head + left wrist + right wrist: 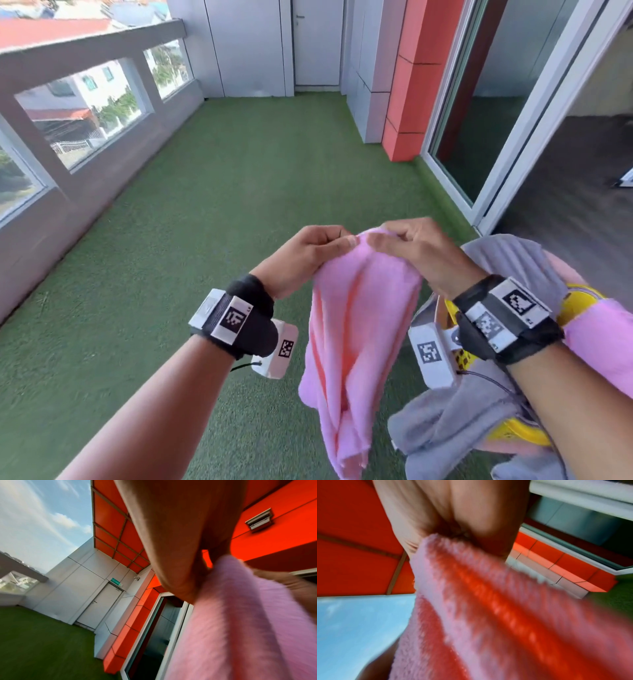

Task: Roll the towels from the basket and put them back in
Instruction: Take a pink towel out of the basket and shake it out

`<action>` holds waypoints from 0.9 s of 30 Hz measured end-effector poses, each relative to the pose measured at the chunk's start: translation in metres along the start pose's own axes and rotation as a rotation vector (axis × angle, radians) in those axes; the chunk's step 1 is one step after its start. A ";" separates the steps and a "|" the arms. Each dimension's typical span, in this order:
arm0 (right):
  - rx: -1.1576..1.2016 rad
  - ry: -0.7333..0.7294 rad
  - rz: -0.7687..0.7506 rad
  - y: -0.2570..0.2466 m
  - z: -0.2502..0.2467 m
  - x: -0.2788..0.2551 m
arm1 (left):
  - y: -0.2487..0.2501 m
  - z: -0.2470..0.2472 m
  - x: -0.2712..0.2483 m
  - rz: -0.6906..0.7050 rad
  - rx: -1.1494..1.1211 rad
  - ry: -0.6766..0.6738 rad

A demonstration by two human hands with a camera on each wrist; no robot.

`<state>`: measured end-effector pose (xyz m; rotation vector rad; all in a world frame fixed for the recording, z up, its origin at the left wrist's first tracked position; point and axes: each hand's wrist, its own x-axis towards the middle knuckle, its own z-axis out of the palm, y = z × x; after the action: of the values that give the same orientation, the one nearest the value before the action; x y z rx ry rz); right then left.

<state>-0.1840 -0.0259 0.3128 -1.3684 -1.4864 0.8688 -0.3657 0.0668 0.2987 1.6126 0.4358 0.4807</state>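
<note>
A pink towel (356,329) hangs in loose folds in front of me, above the green turf. My left hand (318,250) pinches its top edge, and my right hand (407,246) pinches the same edge just beside it. In the left wrist view the pink towel (240,615) drops from the curled fingers (180,561). In the right wrist view the towel (488,608) is blurred and bunched under the gripping fingers (471,520). The yellow basket (579,305) sits low at the right, mostly covered by a grey towel (455,425) and another pink towel (603,342).
Green artificial turf (205,240) covers the balcony floor. A grey parapet with windows (85,137) runs along the left. An orange column (407,102) and a sliding glass door (496,120) stand at the right, a white door (317,44) at the far end.
</note>
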 end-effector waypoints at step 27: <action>0.388 0.257 0.112 0.014 0.001 0.005 | -0.005 0.001 0.006 0.070 0.166 0.133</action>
<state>-0.1796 -0.0191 0.2999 -1.2250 -0.9929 0.9539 -0.3599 0.0699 0.2937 1.7663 0.5315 0.6212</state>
